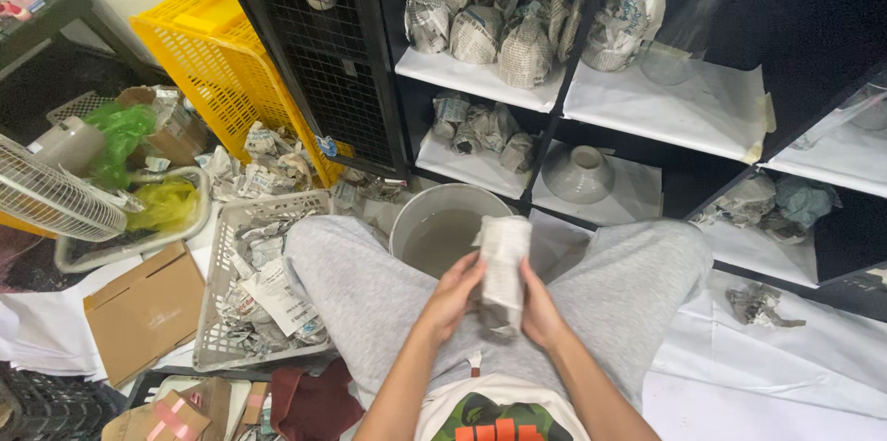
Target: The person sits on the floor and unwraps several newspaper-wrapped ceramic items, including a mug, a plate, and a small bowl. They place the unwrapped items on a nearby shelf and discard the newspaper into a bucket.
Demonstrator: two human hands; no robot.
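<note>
- Black shelf unit (pixel 554 141) fills the far side, stacked with newspaper-wrapped bundles (pixel 480 30).
- Yellow crate (pixel 212 53) leans far left.
- White basket (pixel 222 265) of crumpled paper lies near left.
- Grey bucket (pixel 443 224) sits between the knees.
- Left hand (pixel 451 295) and right hand (pixel 539 312) both grasp a paper-wrapped object (pixel 504 265), upright above the lap.
</note>
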